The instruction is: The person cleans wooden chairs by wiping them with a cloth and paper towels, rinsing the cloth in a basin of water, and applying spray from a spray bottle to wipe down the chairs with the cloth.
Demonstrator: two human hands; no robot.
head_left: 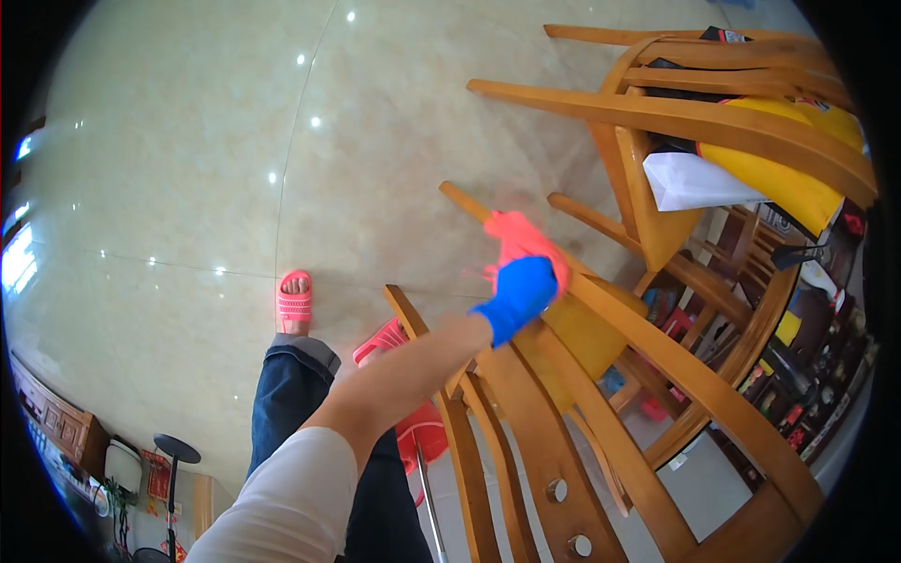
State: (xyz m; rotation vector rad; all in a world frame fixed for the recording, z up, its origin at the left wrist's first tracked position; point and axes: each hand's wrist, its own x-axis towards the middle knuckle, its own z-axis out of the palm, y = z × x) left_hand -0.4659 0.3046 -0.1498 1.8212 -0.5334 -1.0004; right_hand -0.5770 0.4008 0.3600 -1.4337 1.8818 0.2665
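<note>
My left hand, in a blue glove, reaches across from the lower left below a white sleeve. It is closed around a bunched pink cloth, slightly blurred. Cloth and hand lie against the upper part of a wooden chair leg, which sticks out past them. This chair is tipped over, its slats and long rails pointing to the lower right. The fingertips are hidden by the glove's back and the cloth. My right hand is out of view.
Another tipped wooden chair lies at the upper right, near yellow-and-black bags and a white bag. A red object and metal pole are beside my legs. A black stand is lower left.
</note>
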